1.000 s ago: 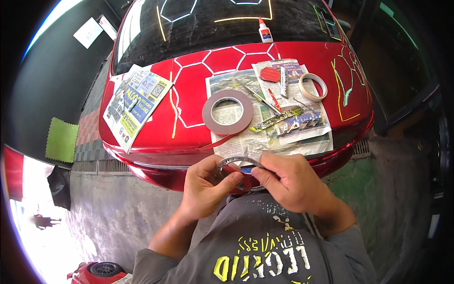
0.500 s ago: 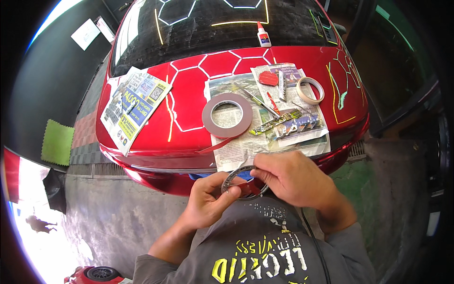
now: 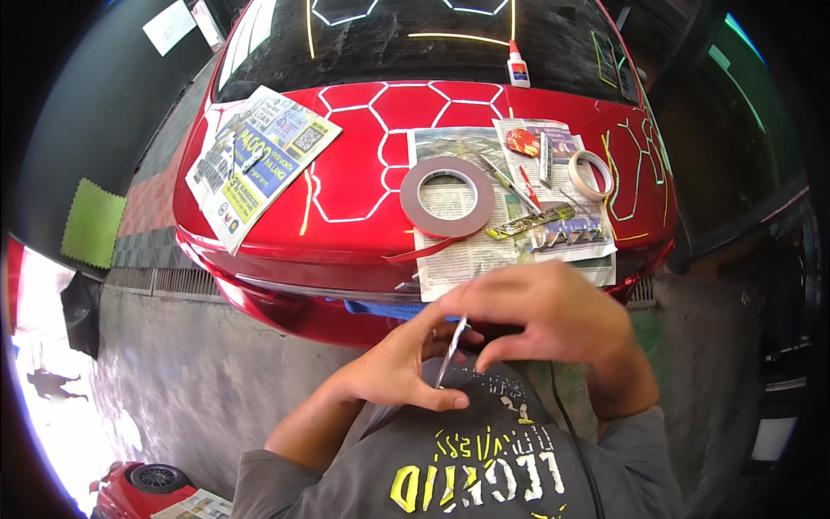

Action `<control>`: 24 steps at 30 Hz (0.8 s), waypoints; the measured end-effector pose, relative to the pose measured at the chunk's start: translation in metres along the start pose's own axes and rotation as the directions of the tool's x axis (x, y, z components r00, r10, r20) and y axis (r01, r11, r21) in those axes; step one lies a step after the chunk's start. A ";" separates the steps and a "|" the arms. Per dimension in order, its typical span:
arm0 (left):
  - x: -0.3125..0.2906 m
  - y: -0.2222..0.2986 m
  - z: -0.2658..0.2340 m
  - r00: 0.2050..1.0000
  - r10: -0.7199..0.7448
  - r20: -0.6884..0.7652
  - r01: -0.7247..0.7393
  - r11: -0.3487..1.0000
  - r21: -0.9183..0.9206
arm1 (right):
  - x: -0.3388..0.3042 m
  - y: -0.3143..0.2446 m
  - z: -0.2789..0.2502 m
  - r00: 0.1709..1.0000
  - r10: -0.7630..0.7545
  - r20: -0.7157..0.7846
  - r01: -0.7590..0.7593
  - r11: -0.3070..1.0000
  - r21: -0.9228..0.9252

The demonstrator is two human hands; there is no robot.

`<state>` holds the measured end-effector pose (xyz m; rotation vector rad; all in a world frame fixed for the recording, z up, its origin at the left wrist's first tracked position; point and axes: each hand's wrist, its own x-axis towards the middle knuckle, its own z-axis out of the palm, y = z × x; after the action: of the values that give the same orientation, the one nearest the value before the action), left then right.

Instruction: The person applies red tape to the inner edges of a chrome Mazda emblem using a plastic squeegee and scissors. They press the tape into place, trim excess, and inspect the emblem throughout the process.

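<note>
So the slim silvery piece [image 3: 453, 350] is up in the air just off the near edge of the red car surface [image 3: 354, 156], tilted and seen almost edge-on. The left hand [image 3: 389, 365] is curled around it in a loose C, with the piece's lower end against the thumb, so it looks like that hand has it. The right hand [image 3: 549, 311] has its thumb well apart from the arched fingers; can't tell if its fingertips touch the upper end.

On the surface, newspaper sheets [image 3: 450, 272] run to the near edge, right of centre. A wide grey tape roll [image 3: 418, 195] overlaps their left edge, and a cream tape roll [image 3: 577, 183] sits by their right edge. Dark-and-lime lettering [image 3: 529, 223] lies between them. There's another newspaper [image 3: 259, 164] by the surface's left edge. The glue bottle [image 3: 518, 71] stands past the far edge, against the dark glass [image 3: 415, 60].
</note>
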<state>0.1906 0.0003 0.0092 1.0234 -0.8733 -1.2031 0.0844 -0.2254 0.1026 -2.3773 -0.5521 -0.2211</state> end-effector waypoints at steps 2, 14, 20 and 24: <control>-0.005 -0.003 -0.002 0.991 0.056 -0.121 -0.056 0.998 0.003 | 0.005 0.004 -0.014 0.947 0.155 -0.283 -0.188 0.978 -0.095; -0.014 0.024 0.002 0.836 0.459 -0.300 -0.042 0.599 0.800 | 0.026 0.111 -0.007 0.774 0.460 -0.434 -0.628 0.644 -0.437; -0.011 0.038 0.010 0.833 0.403 -0.378 0.084 0.584 0.807 | 0.029 0.113 -0.009 0.727 0.507 -0.463 -0.671 0.669 -0.320; -0.006 0.038 0.007 0.818 0.454 -0.354 0.083 0.516 0.853 | 0.024 0.113 -0.012 0.708 0.382 -0.594 -0.629 0.724 -0.284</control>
<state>0.1947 0.0073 0.0473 1.8866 -1.0825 -0.1355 0.1558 -0.3028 0.0529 -2.6676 0.5040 -0.7569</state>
